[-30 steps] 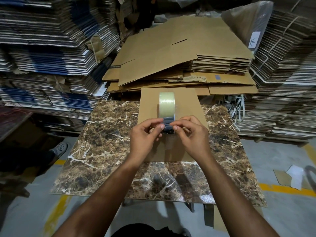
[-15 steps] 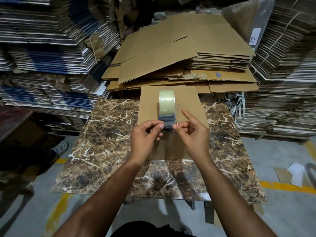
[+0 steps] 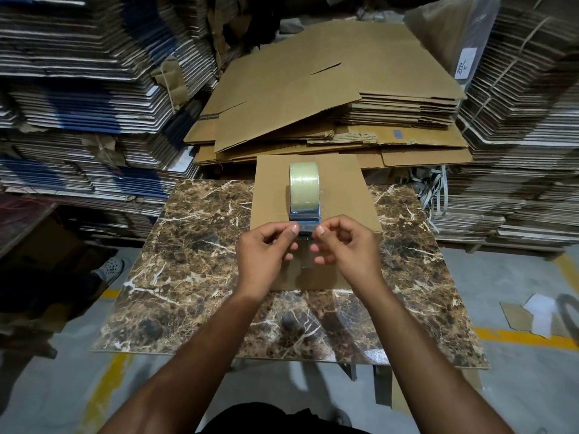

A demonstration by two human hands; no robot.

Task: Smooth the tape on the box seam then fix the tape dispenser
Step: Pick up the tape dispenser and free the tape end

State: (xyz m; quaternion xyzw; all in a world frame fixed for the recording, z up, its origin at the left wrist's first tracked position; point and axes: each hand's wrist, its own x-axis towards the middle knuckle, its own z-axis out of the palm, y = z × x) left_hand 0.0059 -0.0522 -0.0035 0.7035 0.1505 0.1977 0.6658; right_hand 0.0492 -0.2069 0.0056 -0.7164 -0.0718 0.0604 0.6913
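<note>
A brown cardboard box point(image 3: 341, 195) lies flat on the marble-patterned table point(image 3: 194, 261). A tape dispenser point(image 3: 304, 195) with a pale clear roll stands on the box, its metal front end toward me. My left hand point(image 3: 266, 255) pinches the left side of the dispenser's front end between thumb and forefinger. My right hand point(image 3: 344, 245) touches the right side with a fingertip, the other fingers curled. A strip of clear tape hangs between and below my hands, hard to make out.
Tall stacks of flattened cartons point(image 3: 78, 104) stand left and right. A pile of flat brown cardboard point(image 3: 329, 98) lies behind the table. Another person's shoe point(image 3: 109, 267) shows at the left on the grey floor with yellow lines point(image 3: 517, 336).
Both hands stay at the dispenser's front end. My right hand's fingers, spread half a second ago, have curled in again, and the two hands sit slightly further apart.
</note>
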